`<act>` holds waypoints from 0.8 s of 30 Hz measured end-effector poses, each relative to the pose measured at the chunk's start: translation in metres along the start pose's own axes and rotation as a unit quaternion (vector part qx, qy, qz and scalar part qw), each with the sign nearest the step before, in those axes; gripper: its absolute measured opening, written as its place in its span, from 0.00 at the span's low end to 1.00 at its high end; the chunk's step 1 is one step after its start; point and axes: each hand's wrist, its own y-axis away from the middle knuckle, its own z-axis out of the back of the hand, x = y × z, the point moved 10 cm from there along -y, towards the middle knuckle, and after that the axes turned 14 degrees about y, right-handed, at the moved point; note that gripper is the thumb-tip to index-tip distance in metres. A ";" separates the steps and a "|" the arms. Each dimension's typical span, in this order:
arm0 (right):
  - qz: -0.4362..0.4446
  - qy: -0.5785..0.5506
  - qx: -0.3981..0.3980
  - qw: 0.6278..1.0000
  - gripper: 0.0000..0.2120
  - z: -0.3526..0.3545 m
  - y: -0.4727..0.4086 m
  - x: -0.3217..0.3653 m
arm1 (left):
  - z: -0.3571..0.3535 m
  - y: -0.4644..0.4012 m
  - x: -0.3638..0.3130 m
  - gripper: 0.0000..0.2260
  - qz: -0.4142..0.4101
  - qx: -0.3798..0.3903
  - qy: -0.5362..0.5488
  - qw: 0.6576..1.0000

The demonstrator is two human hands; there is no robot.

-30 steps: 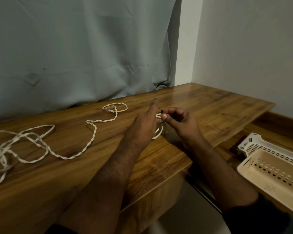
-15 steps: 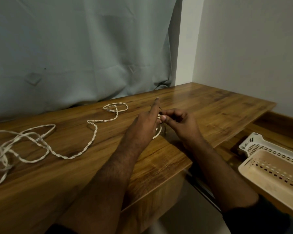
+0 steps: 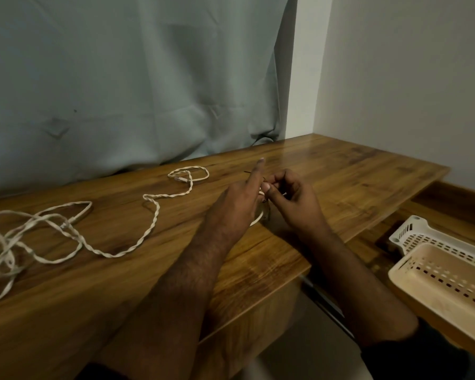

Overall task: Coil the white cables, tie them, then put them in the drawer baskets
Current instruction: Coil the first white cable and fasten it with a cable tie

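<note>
Head view of a wooden desk (image 3: pixel 299 259) set against a grey-green curtain (image 3: pixel 126 78) and a pale wall (image 3: pixel 409 78). Both hands meet above the middle of the desk on a small coiled white cable (image 3: pixel 258 218), which is mostly hidden behind them; only an arc of it shows below the left hand (image 3: pixel 237 207). The left hand grips the coil with its lower fingers curled, while its index finger points straight up and away. The right hand (image 3: pixel 292 200) has its fingers curled inward, thumb and fingertips pinching a thin dark tie (image 3: pixel 283 193) at the coil; a further dark end of the tie shows just beyond the left index finger. A second white cable, twisted (image 3: pixel 154 223), lies loose across the desk to the left, ending in a small loop near the curtain. A third, untwisted tangle of white cable (image 3: pixel 25 229) lies at the left edge. Lower right, two perforated drawer baskets sit side by side: a white basket (image 3: pixel 412 234) behind a cream basket (image 3: pixel 444 292).
</note>
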 end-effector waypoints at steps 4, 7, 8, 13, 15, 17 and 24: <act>0.016 0.026 0.014 0.999 0.04 -0.002 0.002 0.005 | 0.000 0.001 0.001 0.33 -0.004 0.002 -0.008 1.000; 0.026 0.044 0.021 0.998 0.05 -0.004 0.001 0.003 | 0.000 -0.001 -0.001 0.22 -0.024 0.002 0.004 1.000; 0.025 0.052 0.024 0.998 0.05 -0.005 0.000 0.002 | -0.001 -0.001 0.000 0.19 -0.028 0.004 0.003 1.000; 0.021 0.063 0.038 0.997 0.06 -0.008 0.000 0.002 | -0.002 0.000 0.001 0.11 -0.032 0.019 0.002 0.999; 0.021 0.067 0.043 0.997 0.06 -0.010 0.000 0.000 | -0.002 -0.001 0.001 0.11 -0.025 0.023 -0.004 0.999; 0.011 0.048 0.042 0.998 0.06 -0.010 0.000 -0.002 | -0.002 -0.002 0.003 0.11 -0.012 0.023 0.002 1.000; -0.026 -0.066 0.046 0.996 0.06 -0.009 0.000 -0.010 | 0.004 -0.005 0.001 0.06 -0.026 -0.017 0.056 0.998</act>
